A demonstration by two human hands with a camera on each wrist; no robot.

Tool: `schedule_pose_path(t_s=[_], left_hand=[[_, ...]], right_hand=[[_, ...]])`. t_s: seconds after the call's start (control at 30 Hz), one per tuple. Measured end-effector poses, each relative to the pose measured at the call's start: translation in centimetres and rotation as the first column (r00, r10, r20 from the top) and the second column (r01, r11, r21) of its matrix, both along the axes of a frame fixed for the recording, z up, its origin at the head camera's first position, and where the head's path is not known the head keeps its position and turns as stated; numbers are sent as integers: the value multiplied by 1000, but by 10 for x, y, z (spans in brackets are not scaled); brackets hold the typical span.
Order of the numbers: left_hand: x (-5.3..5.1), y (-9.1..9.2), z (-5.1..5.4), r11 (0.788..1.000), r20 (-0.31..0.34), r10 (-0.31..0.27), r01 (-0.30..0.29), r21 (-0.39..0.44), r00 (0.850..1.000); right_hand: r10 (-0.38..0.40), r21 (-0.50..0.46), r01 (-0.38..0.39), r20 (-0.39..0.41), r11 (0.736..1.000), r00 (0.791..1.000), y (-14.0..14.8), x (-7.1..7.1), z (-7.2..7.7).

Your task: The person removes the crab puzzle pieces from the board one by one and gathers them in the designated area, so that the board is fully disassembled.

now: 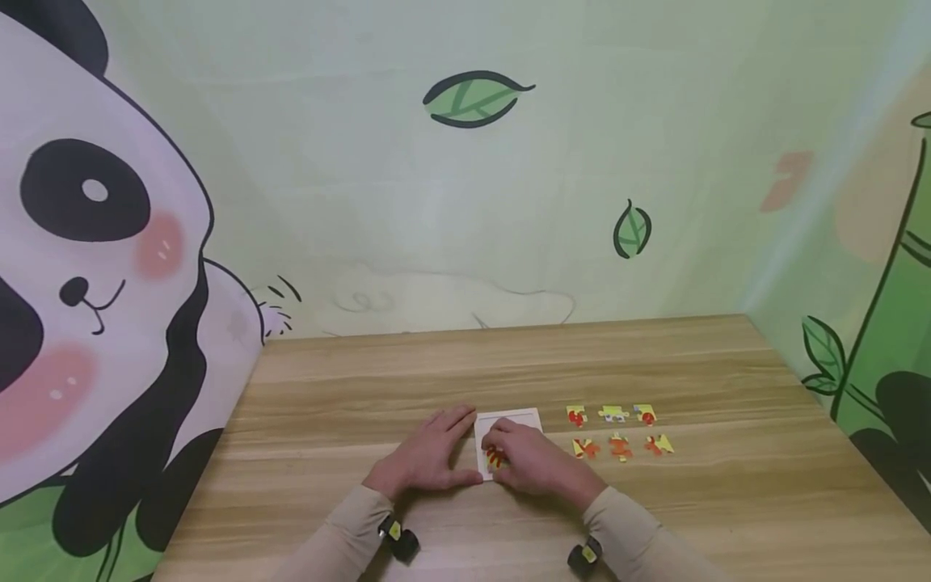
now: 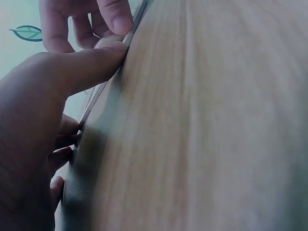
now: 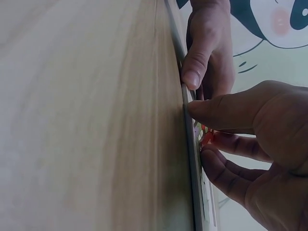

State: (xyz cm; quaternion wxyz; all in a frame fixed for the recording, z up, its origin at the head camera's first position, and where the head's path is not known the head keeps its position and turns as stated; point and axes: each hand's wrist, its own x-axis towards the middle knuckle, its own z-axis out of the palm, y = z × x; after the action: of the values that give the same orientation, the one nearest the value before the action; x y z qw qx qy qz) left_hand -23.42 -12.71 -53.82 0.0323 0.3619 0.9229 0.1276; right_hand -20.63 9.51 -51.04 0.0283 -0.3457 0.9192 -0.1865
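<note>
A small white puzzle tray [image 1: 479, 453] lies on the table between the two hands. My left hand [image 1: 432, 453] rests along its left side with fairly straight fingers, the fingertips by the far left corner and the thumb at the near left corner. Over the tray, my right hand [image 1: 534, 459] bends its fingers and pinches a red and yellow puzzle piece [image 1: 496, 457] against the tray's inside. The right wrist view shows a red bit of that piece [image 3: 207, 138] between the fingertips, with the thumb by the tray's edge. The fingers hide much of the piece.
Right of the tray, several loose puzzle pieces lie in two rows, among them a yellow one [image 1: 613, 414] in the far row and an orange one [image 1: 621, 447] in the near row. The wooden table [image 1: 349, 372] meets a wall with a printed panda [image 1: 109, 194].
</note>
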Motion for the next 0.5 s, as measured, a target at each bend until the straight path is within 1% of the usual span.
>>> schedule_pose_path(t_s=[0.13, 0.5], left_hand=[[0, 0, 2, 1000, 8, 4, -4, 5, 1000], [0, 0, -1, 1000, 9, 7, -7, 5, 1000]], right_hand=[[6, -24, -6, -13, 1000, 1000, 1, 0, 0], [-2, -53, 0, -21, 999, 1000, 3, 2, -1]])
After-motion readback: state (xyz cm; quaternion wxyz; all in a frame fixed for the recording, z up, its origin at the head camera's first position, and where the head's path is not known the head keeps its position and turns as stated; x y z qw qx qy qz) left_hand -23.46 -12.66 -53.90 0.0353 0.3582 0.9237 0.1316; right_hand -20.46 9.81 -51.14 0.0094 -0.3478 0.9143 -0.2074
